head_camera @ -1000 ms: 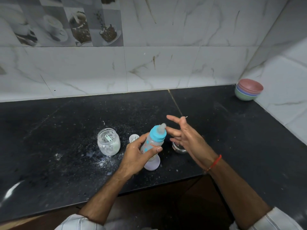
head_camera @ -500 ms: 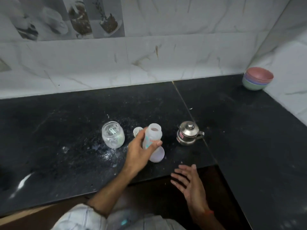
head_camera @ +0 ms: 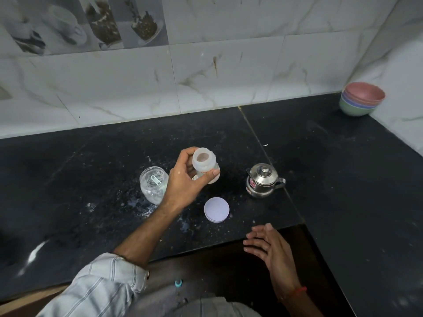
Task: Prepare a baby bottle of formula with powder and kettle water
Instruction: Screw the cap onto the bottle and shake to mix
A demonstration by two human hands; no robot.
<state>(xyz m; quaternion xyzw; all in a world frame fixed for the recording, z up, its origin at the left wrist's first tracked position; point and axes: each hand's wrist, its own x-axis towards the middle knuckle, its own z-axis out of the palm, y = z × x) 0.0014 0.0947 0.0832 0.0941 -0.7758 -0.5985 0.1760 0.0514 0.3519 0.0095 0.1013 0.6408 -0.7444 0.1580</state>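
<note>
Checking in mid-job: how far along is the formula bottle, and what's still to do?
Done: the powder jar stands open, its lid on the counter, with powder spilled around it. In hand: the left hand holds the bottle uncapped; what's inside is unclear. The right hand is open and empty. Left: the kettle sits untouched with its lid on, so water probably remains, then capping; a blue piece, possibly the teat cap, lies below.
</note>
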